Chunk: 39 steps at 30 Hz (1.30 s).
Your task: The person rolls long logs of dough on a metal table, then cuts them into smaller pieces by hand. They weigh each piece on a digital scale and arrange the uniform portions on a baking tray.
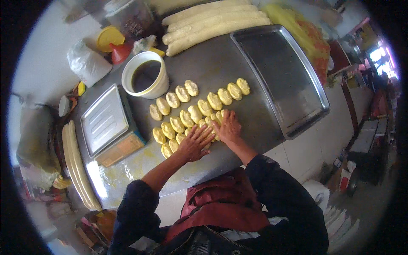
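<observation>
Rows of small oval dough pieces (186, 118) lie on a grey metal worktop (216, 65). My left hand (196, 144) rests flat over the nearest rows, fingers spread, and covers some pieces. At the right end of those rows my right hand (229, 127) touches the dough, its thumb reaching toward the left fingers. Neither hand appears to grip anything. Farther back is a shorter row of dough pieces (173, 99). Behind it stands a white tub (127, 75) of dark yellowish liquid.
A weighing scale (105, 121) stands on the left, with long dough strips (78, 167) beyond it. An empty metal baking tray (283, 76) overhangs the right edge. Long dough rolls (216, 24) lie at the back. A red funnel (120, 53) and a plastic bag (87, 62) sit back left.
</observation>
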Available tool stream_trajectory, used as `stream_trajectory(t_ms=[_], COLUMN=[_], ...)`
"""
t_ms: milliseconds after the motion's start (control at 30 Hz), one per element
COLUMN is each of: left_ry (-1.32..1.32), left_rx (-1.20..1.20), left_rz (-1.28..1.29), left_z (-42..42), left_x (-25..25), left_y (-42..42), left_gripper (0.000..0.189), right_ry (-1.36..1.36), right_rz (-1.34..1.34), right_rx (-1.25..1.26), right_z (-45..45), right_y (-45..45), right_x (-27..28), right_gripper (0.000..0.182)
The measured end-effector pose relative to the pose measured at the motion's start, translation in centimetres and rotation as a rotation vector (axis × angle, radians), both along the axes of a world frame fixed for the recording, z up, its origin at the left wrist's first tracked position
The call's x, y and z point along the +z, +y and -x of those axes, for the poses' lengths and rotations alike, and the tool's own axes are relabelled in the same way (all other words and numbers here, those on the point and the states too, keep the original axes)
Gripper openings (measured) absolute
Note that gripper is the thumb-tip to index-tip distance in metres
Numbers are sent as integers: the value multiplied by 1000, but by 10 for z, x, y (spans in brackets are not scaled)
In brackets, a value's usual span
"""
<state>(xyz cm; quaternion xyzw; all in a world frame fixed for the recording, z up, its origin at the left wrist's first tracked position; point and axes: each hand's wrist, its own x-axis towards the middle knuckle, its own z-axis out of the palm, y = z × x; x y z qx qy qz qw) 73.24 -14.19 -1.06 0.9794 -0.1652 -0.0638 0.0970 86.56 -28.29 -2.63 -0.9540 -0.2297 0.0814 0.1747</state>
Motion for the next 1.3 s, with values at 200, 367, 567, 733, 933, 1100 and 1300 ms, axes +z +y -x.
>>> stream_trajectory(t_ms=[200,367,567,733,933,1100,1300], left_ry=[-11,327,184,229,207,136,110], left_rx=[671,1587,1438,1357,1490,1466,1607], left_rz=[132,324,277,369,404,488,439], left_z=[50,103,59,61,37,44,37], left_x=[10,-1,-18,-13,-12,-13,-15], left_y=[21,37,-8,-11,-43,-63,-79], left_gripper=[70,64,59,63,65,70,84], right_ry=[-15,26,-33,-25,-32,86,8], right_rz=[-6,14,-16,-2,-12,30,-74], right_rx=[36,-7,85,157,158,140,300], right_z=[-3,-2,10,11,32,53,51], right_y=[-6,-9,-2,-7,-10,-15,-36], right_x=[-2,5,-10,0,6,22,6], right_gripper=[72,65,60,64,68,73,78])
